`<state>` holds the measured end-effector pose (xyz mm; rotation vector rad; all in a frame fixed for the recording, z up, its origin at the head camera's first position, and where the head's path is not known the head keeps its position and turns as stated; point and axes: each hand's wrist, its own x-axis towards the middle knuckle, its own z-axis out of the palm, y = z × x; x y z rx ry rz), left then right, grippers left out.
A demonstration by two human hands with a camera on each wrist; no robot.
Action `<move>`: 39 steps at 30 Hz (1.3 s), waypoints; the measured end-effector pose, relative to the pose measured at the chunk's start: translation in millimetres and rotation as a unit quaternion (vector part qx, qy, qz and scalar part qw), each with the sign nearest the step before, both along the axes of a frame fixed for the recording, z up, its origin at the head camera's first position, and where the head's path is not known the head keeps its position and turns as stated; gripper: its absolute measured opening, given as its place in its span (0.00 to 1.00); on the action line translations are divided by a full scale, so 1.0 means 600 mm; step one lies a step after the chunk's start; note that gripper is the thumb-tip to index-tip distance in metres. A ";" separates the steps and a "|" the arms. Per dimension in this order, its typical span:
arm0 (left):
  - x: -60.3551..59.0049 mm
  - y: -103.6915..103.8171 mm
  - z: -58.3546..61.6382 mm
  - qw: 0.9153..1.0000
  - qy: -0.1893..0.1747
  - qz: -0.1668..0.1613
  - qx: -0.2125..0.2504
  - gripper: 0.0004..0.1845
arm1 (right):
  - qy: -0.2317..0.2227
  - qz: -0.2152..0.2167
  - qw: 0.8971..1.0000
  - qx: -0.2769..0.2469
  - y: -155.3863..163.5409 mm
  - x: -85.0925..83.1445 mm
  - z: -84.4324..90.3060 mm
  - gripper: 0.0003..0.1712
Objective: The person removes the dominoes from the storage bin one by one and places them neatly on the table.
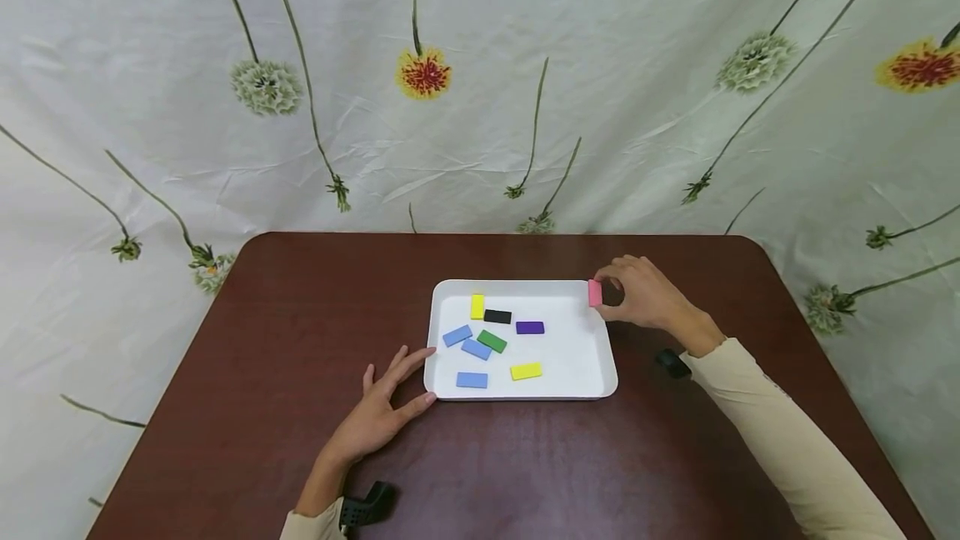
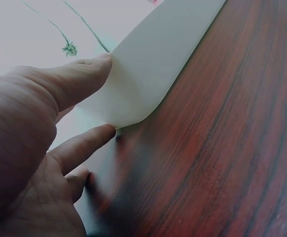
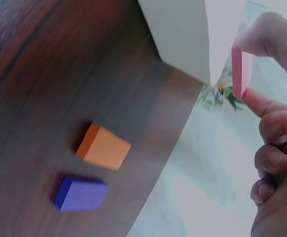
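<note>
A pink block (image 1: 595,292) is pinched between the thumb and forefinger of my right hand (image 1: 647,294), above the right rim of a white tray (image 1: 573,357). In the right wrist view the pink block (image 3: 240,72) stands on edge beside the tray wall (image 3: 193,44), with the other fingers curled below. My left hand (image 1: 378,415) touches the tray's near left corner with extended fingers and thumb. Inside the tray lie two yellow blocks (image 1: 526,371), three blue blocks (image 1: 472,380), a green block (image 1: 492,341), a black block (image 1: 497,317) and a purple block (image 1: 529,327).
On the table outside the tray, the right wrist view has an orange block (image 3: 105,148) and a purple block (image 3: 83,194); the right hand hides them in the head view. The brown table (image 1: 300,315) ends at a flowered cloth (image 1: 480,132) behind.
</note>
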<state>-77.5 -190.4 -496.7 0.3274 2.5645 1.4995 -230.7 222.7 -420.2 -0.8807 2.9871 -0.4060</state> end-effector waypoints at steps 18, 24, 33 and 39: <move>0.000 0.001 0.000 1.000 0.001 -0.002 0.003 0.34 | -0.038 -0.026 0.999 -0.021 0.084 -0.011 -0.005 0.24; 0.002 0.000 -0.003 1.000 0.004 -0.006 0.006 0.35 | -0.050 -0.049 0.998 0.003 0.110 -0.010 -0.010 0.25; 0.001 0.000 -0.003 1.000 0.012 -0.004 0.007 0.35 | -0.067 -0.081 0.994 0.012 0.151 -0.008 -0.019 0.28; 0.001 0.000 -0.003 1.000 0.014 -0.004 0.006 0.34 | -0.062 -0.072 0.995 0.010 0.172 -0.008 -0.030 0.25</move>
